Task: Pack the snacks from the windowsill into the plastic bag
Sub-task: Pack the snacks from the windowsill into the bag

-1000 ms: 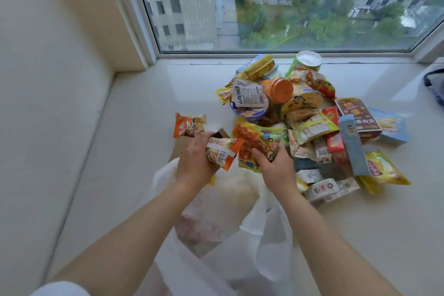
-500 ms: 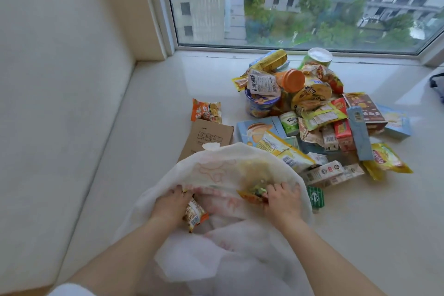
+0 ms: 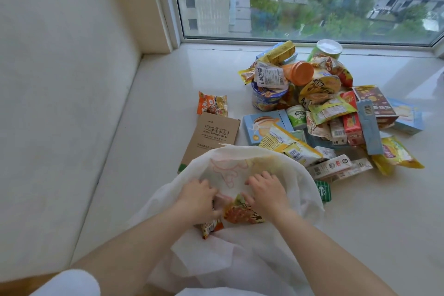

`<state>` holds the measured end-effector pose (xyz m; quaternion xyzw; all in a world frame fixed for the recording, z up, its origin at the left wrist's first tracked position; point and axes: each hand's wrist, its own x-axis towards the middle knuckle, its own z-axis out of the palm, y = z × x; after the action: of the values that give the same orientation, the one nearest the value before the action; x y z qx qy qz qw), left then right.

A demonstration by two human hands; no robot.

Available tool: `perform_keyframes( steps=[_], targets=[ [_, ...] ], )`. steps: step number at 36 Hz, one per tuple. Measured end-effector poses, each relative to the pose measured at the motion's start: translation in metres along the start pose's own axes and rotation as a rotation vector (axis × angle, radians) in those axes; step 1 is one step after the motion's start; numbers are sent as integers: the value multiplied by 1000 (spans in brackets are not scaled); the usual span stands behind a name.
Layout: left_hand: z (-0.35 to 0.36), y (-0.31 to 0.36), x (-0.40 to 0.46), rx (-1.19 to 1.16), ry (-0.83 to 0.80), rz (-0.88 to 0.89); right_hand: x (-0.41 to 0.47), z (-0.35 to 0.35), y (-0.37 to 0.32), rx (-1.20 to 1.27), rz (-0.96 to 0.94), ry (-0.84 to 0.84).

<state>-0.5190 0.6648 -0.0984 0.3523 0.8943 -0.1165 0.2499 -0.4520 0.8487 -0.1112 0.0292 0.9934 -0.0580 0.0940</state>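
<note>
A: Both hands down inside mouth of plastic bag, near edge of windowsill. Left hand curled over orange-yellow packet; right hand flat on red-green packet, fingers fairly straight, pressing rather than gripping.

B: Rest of the snacks?

A: Heaped as snack pile far right, well apart from bag rim except yellow pouch just beside it. Lone orange packet far left of pile, beside brown cardboard box.

B: Handling?

A: Judged: foil packets light, soft, slippery, crushable; pinch at crimped end seam, not the belly. Cups and cartons stiffer; wrap around body. Bag film thin, limp; mouth likely to collapse without one hand holding rim.

B: Progress?

A: Early. Most stock not yet packed.
</note>
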Motion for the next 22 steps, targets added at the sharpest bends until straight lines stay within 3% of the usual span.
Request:
perform_keyframes(
  steps=[4,8,15,22],
  targets=[
    [-42,2,23,-114,293,-7,23,-20,10,150,60,191],
    [-83,-14,61,-167,428,-57,53,-37,26,187,110,231],
    [-133,-32,135,-226,368,-197,116,-57,58,145,163,222],
    [-135,-70,216,-436,146,-392,195,-77,90,93,260,141]
  ],
)
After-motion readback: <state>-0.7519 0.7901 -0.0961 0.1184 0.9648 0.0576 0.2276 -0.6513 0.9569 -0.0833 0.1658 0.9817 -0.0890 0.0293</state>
